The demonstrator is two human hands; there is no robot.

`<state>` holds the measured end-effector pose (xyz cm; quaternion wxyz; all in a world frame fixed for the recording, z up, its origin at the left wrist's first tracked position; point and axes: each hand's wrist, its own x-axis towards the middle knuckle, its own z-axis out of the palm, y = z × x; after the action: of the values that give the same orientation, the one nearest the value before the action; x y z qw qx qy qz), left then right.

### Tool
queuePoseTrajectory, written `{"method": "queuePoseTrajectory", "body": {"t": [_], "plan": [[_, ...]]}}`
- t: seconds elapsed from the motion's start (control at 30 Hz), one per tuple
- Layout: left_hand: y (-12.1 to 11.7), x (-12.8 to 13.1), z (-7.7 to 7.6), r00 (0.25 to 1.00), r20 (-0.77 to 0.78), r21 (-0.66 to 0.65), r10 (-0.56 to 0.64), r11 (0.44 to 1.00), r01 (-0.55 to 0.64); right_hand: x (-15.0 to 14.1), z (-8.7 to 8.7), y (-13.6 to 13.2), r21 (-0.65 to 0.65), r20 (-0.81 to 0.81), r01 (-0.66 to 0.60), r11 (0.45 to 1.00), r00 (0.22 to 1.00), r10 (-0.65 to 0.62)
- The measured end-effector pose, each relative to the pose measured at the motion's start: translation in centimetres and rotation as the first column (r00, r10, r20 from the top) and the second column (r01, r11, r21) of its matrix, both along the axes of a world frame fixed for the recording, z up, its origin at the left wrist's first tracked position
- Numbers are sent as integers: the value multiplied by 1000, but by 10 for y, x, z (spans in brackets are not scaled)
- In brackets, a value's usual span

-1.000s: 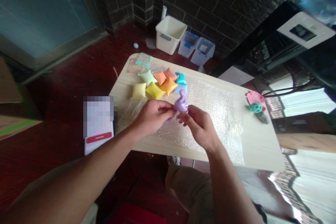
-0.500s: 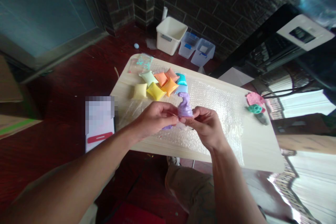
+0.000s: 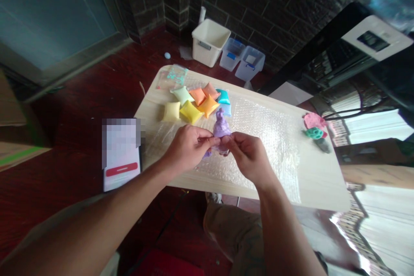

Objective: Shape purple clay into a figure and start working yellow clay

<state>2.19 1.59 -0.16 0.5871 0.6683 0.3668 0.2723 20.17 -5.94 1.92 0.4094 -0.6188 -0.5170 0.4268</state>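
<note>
A lump of soft purple modelling clay [image 3: 221, 126] is held up between my two hands over the table, its narrow top pointing away from me. My left hand [image 3: 190, 144] pinches its lower left edge with thumb and fingertips. On the other side, my right hand [image 3: 249, 153] grips the lower right edge, the thumb pressed close to the left thumb. Below the left fingers, a second bit of purple [image 3: 207, 154] lies partly hidden. Just beyond the clay are several pillow-shaped packets, among them a yellow packet [image 3: 191, 112], an orange packet [image 3: 208, 105] and a light blue packet [image 3: 225, 109].
Bubble wrap [image 3: 265, 138] covers much of the wooden table [image 3: 320, 181]. Pink clay [image 3: 314, 120] and green clay [image 3: 313, 133] sit at the right end. A phone-like screen [image 3: 121, 155] stands at the left edge. A white bin [image 3: 210, 45] is on the floor behind.
The purple clay has tilted and shifted slightly left; its curled tip now looks more upright and bunched. Both hands have drawn closer together at its base.
</note>
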Motion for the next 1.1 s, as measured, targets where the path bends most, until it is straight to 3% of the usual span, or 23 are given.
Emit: {"method": "queuePoseTrajectory", "body": {"t": [0.1, 0.2, 0.4, 0.47, 0.6, 0.77, 1.1], "plan": [[-1, -2, 5, 999, -40, 166, -19, 986, 25, 3, -3, 2, -45, -192, 56, 997, 979, -64], [0, -4, 7, 996, -59, 239, -73, 967, 85, 5, -3, 3, -93, -299, 60, 994, 950, -85], [1, -8, 2, 991, -121, 296, -54, 951, 88, 4, 0, 3, -120, -266, 40, 992, 961, -71], [3, -8, -1, 993, -110, 243, -54, 967, 79, 3, 1, 2, -108, -216, 55, 993, 973, -78], [9, -6, -7, 999, 3, -28, -32, 999, 32, 2, 3, -1, -44, -141, 80, 996, 986, -86], [11, -4, -8, 990, 126, -279, -58, 956, 92, 2, 6, 0, 8, -86, -1, 1000, 996, 2], [16, -8, -3, 970, 238, -331, -42, 936, 122, -5, -4, 7, -71, -171, 154, 986, 972, -164]]}}
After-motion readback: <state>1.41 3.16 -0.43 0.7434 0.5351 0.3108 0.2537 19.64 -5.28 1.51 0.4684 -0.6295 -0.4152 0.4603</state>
